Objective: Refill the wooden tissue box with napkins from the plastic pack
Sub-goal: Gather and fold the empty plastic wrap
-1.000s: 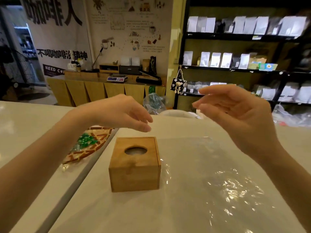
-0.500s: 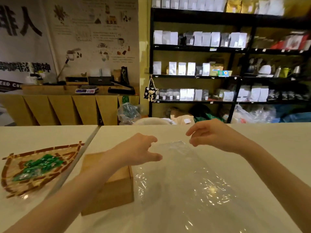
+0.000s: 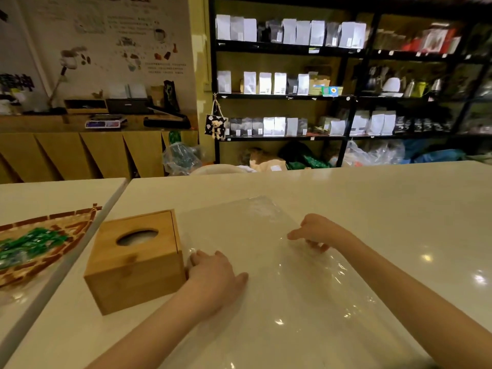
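The wooden tissue box [image 3: 135, 262] stands on the white table [image 3: 386, 203], left of centre, lid on, with something pale showing in its oval slot. A clear plastic pack [image 3: 266, 262] lies flat to its right, looking empty. My left hand [image 3: 215, 275] rests palm down on the plastic's left edge, its fingertips against the box's right side. My right hand [image 3: 316, 233] presses down on the plastic's right part, fingers curled; whether it pinches the film is unclear.
A woven tray [image 3: 53, 249] holding green wrapped pieces sits on the neighbouring table at left, across a narrow gap. Beyond the table's far edge are a wooden counter [image 3: 93, 150] and black shelves [image 3: 346, 97] of bags.
Both hands have dropped from above the box onto the plastic. The view has swung right and up, so the box now sits further left.
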Action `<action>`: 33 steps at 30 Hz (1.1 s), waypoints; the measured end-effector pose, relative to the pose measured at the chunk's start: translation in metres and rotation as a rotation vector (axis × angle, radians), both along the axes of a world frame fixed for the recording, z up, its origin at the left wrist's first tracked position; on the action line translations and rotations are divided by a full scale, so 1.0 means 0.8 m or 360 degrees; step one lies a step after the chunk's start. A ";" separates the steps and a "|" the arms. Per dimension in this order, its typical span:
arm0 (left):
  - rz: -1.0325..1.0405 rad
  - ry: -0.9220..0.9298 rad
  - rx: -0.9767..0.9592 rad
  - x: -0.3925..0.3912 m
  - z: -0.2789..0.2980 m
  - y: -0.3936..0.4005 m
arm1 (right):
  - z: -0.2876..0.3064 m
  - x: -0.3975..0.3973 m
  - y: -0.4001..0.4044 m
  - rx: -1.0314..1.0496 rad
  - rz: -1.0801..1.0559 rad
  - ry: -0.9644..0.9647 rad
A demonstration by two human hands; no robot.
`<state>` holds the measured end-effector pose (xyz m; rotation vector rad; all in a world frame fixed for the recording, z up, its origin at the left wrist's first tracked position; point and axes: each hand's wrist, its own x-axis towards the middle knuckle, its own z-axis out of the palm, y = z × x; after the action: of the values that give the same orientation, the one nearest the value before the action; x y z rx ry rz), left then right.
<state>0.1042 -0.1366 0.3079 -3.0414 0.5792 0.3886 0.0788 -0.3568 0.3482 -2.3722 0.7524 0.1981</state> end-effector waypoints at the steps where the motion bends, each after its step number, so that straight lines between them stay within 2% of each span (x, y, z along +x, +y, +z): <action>1: 0.0001 0.0002 -0.0016 0.000 -0.003 0.000 | -0.005 0.000 -0.001 -0.0018 -0.0015 0.0004; 5: -0.0030 -0.0002 -0.0130 -0.002 -0.007 0.002 | -0.020 -0.003 0.007 -0.0382 -0.0040 0.0084; 7: 0.0001 0.0039 -0.0182 0.001 -0.011 0.003 | -0.021 -0.004 0.011 -0.0429 -0.0085 0.0072; 11: 0.0027 0.0081 -0.0423 0.006 -0.009 0.002 | -0.020 0.001 0.002 -0.0057 -0.0164 -0.0082; 13: 0.0036 0.0031 -0.0718 0.008 -0.005 0.004 | -0.020 0.000 -0.007 0.0188 -0.0256 -0.0200; 15: 0.0134 0.0034 -0.1155 0.012 -0.002 0.006 | -0.017 -0.002 -0.020 0.0396 -0.0377 -0.0282; 19: 0.0448 0.0264 -0.2023 0.016 0.008 0.008 | -0.012 -0.015 -0.040 0.1096 -0.0522 -0.0324; 22: 0.0527 0.0539 -0.2364 0.016 0.015 0.013 | -0.010 -0.029 -0.047 0.1199 -0.0459 -0.0530; 26: 0.0595 0.0863 -0.2761 0.018 0.040 0.011 | 0.005 -0.049 -0.062 0.1307 -0.0509 -0.0994; 30: 0.0533 0.0777 -0.2783 0.019 0.068 0.005 | 0.029 -0.066 -0.062 0.1284 -0.0436 -0.1289; 33: 0.0339 0.0608 -0.2542 0.022 0.089 0.008 | 0.045 -0.073 -0.056 0.1115 -0.0311 -0.1372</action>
<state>0.1215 -0.1302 0.3793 -4.6218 0.8604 0.8297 0.0203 -0.4015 0.3843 -1.4772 0.3811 -0.5346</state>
